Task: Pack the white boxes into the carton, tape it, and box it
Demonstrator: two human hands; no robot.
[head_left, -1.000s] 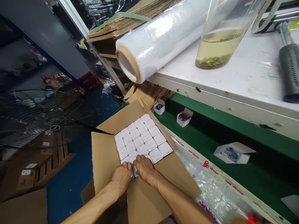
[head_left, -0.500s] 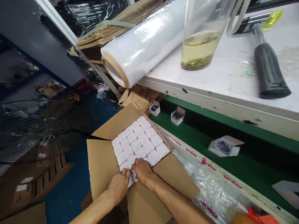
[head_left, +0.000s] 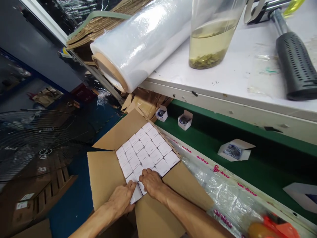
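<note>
An open cardboard carton (head_left: 105,178) stands low in front of me, its flaps spread out. It is packed with several small white boxes (head_left: 146,150) in tight rows. My left hand (head_left: 121,198) and my right hand (head_left: 151,181) meet at the near edge of that layer. Their fingers press down on the nearest white boxes (head_left: 137,193). Whether either hand grips a box cannot be made out.
A green conveyor belt (head_left: 223,165) on the right carries open small boxes (head_left: 235,150), (head_left: 185,119), (head_left: 161,113). Above it a white bench holds a stretch-film roll (head_left: 138,49), a jar of yellowish liquid (head_left: 210,39) and a black-handled tool (head_left: 294,66). A floor fan (head_left: 42,142) stands left.
Both hands have slid slightly toward me along the near row of white boxes. The view has shifted, so the carton and bench sit further left.
</note>
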